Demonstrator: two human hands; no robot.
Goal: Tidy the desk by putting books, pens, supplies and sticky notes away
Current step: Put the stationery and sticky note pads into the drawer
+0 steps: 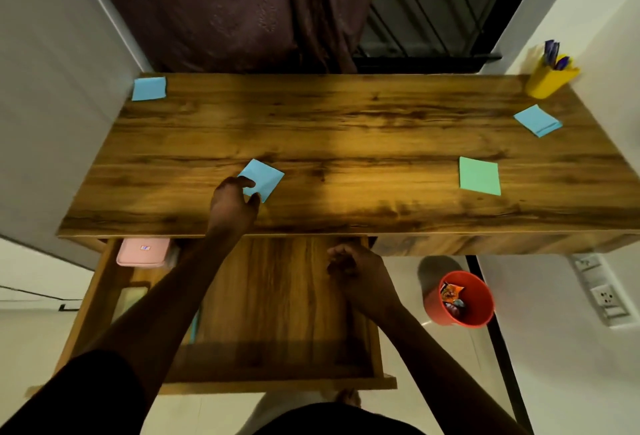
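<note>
The drawer (pixel 277 296) stands pulled out to receive; beyond it on the desk (pixel 346 122), the left hand (pixel 232 202) pinches the blue sticky note (pixel 265 176) by a corner; the right hand (pixel 360 278) hovers over the drawer, fingers loosely curled, seemingly empty

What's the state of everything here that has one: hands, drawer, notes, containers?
left hand: pinches centre blue note at its near corner
drawer: pulled open
right hand: fingers curled above drawer's right side; grip unclear
pink pouch: in drawer, partly under desk
far-left blue note: flat on desk
right blue note: lying on desk
green note: flat on desk
yellow pen cup: upright, pens inside
orange bin: upright on floor, wrappers inside
</note>
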